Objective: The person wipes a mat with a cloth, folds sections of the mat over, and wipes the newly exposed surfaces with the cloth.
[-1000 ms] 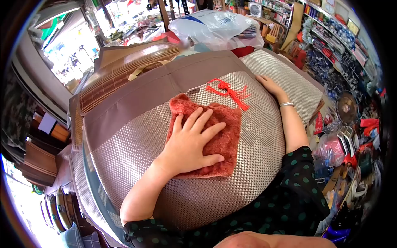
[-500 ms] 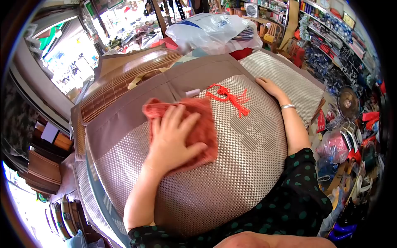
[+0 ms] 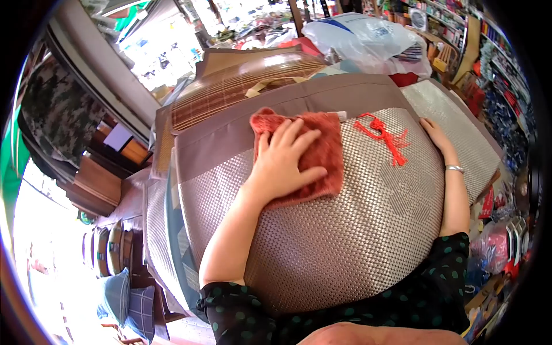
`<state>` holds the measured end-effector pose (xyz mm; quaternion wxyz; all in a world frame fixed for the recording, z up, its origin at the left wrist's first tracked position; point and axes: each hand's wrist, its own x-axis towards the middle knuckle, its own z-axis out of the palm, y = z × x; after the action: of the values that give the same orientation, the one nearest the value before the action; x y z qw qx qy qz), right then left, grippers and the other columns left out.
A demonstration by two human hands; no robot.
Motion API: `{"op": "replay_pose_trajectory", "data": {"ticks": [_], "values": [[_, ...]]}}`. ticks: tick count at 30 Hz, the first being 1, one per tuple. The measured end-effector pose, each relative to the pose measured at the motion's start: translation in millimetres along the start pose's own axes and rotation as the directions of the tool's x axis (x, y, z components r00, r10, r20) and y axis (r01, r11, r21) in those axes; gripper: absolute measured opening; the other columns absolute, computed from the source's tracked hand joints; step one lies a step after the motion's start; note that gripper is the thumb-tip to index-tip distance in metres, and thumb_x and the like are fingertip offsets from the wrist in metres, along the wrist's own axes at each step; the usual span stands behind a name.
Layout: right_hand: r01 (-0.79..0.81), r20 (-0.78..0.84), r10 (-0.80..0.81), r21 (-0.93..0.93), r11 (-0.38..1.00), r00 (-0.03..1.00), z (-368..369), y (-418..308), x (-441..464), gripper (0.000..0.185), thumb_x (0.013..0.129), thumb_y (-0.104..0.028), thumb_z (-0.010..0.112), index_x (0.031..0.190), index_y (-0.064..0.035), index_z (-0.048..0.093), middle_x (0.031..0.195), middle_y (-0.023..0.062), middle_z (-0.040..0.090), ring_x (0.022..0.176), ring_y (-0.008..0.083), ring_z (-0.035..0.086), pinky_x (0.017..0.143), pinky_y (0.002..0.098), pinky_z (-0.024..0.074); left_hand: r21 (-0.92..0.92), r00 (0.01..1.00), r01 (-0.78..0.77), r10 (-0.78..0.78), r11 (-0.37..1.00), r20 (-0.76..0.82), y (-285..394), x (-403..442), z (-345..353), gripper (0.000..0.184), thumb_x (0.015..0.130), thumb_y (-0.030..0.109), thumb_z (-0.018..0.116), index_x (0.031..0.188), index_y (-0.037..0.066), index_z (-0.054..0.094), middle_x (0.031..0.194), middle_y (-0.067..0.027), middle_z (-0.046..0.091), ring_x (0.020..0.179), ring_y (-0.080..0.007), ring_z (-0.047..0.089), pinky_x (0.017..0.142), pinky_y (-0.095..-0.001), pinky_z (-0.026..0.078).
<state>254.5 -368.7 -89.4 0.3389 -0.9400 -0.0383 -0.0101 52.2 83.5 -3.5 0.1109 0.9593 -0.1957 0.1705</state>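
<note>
You are looking down on a woven, brown-bordered mat [image 3: 345, 253], which is topping a stack of mats [image 3: 158, 221]. On it, a red cloth [image 3: 324, 152] is lying toward the far left; a knotted red cord [image 3: 384, 135] is resting to its right. Something small and pale [image 3: 342, 115], perhaps a tag, is showing between them.

The person's two arms, seen from above. The left arm [image 3: 229, 244] slants from the near left toward the far side; its wrist [image 3: 257, 194] is low, and the left hand [image 3: 282, 165] lies palm down, fingers spread and directed far, thumb extended to the right. The right arm [image 3: 456, 202] reaches far along the right side; the right hand [image 3: 437, 137], back upward, points far and left, its fingers close together. The hands are well apart.
</note>
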Motion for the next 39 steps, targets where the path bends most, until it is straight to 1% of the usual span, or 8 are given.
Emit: {"op": "replay_pose_trajectory", "data": {"ticks": [6, 11, 13, 17, 26, 31, 36, 39], "values": [[-0.032, 0.006, 0.032, 0.045, 0.998, 0.999, 2, 7, 2, 0.062, 0.099, -0.048, 0.045, 0.139, -0.0007, 0.051, 0.14, 0.0175, 0.054, 0.128, 0.0279, 0.052, 0.109, 0.0346, 0.0365, 0.078, 0.999, 0.014, -0.012, 0.997, -0.034, 2, -5, -1, 0.075, 0.075, 0.05, 0.071, 0.14, 0.016, 0.05, 0.149, -0.0181, 0.038, 0.142, -0.0375, 0.03, 0.113, -0.0606, 0.021], [-0.052, 0.016, 0.051, 0.049, 0.997, 0.999, 1, 1, 0, 0.063, 0.098, -0.049, 0.046, 0.139, -0.0006, 0.05, 0.14, 0.0176, 0.054, 0.128, 0.0283, 0.052, 0.108, 0.0351, 0.0373, -0.26, 0.904, -0.384, 0.418, 0.886, 0.09, 89, -23, 7, 0.08, 0.073, 0.053, 0.072, 0.14, 0.017, 0.048, 0.15, -0.0204, 0.034, 0.142, -0.0415, 0.028, 0.109, -0.0658, 0.023], [0.03, 0.053, -0.031, 0.027, 0.999, 0.998, 0, 13, 7, 0.064, 0.098, -0.049, 0.047, 0.139, -0.0005, 0.05, 0.139, 0.0179, 0.054, 0.128, 0.0288, 0.052, 0.108, 0.0356, 0.0376, -0.317, 0.865, -0.429, 0.486, 0.846, 0.125, 103, -30, 7, 0.081, 0.073, 0.056, 0.07, 0.141, 0.019, 0.047, 0.151, -0.0197, 0.034, 0.143, -0.0399, 0.027, 0.11, -0.0658, 0.022], [-0.03, 0.036, 0.028, 0.049, 0.998, 0.999, 1, 14, 7, 0.064, 0.098, -0.049, 0.047, 0.139, -0.0003, 0.05, 0.14, 0.0181, 0.054, 0.127, 0.0291, 0.052, 0.108, 0.0359, 0.0381, -0.311, 0.884, -0.408, 0.457, 0.858, 0.102, 87, -22, 6, 0.082, 0.072, 0.057, 0.071, 0.141, 0.019, 0.048, 0.151, -0.0188, 0.036, 0.143, -0.0375, 0.029, 0.111, -0.063, 0.023], [-0.098, -0.012, 0.098, 0.027, 0.995, 0.995, 0, -8, -11, 0.061, 0.099, -0.046, 0.046, 0.141, -0.0018, 0.05, 0.14, 0.017, 0.054, 0.126, 0.0282, 0.054, 0.106, 0.0354, 0.0398, 0.0, 1.0, 0.009, -0.009, 1.0, -0.015, 0, -3, 1, 0.077, 0.075, 0.05, 0.072, 0.14, 0.016, 0.049, 0.151, -0.0154, 0.037, 0.142, -0.0355, 0.031, 0.114, -0.0598, 0.02], [-0.03, 0.019, 0.029, 0.04, 0.999, 0.999, 1, 4, 0, 0.061, 0.099, -0.046, 0.046, 0.14, -0.0016, 0.05, 0.139, 0.0171, 0.055, 0.125, 0.0276, 0.055, 0.106, 0.0348, 0.0402, 0.025, 0.999, -0.045, 0.045, 0.999, -0.012, 23, -3, -2, 0.078, 0.075, 0.049, 0.072, 0.14, 0.014, 0.047, 0.15, -0.0221, 0.035, 0.142, -0.0415, 0.029, 0.112, -0.0628, 0.023], [-0.045, 0.022, 0.043, 0.064, 0.997, 0.999, 1, 6, 0, 0.061, 0.099, -0.046, 0.047, 0.14, -0.001, 0.05, 0.138, 0.0178, 0.055, 0.124, 0.0281, 0.055, 0.106, 0.0343, 0.0401, -0.22, 0.914, -0.366, 0.394, 0.904, 0.098, 81, -19, 6, 0.08, 0.075, 0.054, 0.071, 0.14, 0.015, 0.047, 0.151, -0.0207, 0.034, 0.143, -0.0406, 0.026, 0.111, -0.0642, 0.023], [-0.04, 0.052, 0.036, 0.076, 0.996, 0.998, -1, 6, 2, 0.061, 0.099, -0.046, 0.047, 0.14, -0.001, 0.05, 0.138, 0.018, 0.056, 0.124, 0.0281, 0.055, 0.106, 0.0342, 0.0399, -0.264, 0.901, -0.377, 0.417, 0.888, 0.116, 83, -18, 6, 0.08, 0.074, 0.056, 0.071, 0.141, 0.019, 0.048, 0.152, -0.0188, 0.034, 0.143, -0.0389, 0.029, 0.111, -0.0639, 0.024]]}}
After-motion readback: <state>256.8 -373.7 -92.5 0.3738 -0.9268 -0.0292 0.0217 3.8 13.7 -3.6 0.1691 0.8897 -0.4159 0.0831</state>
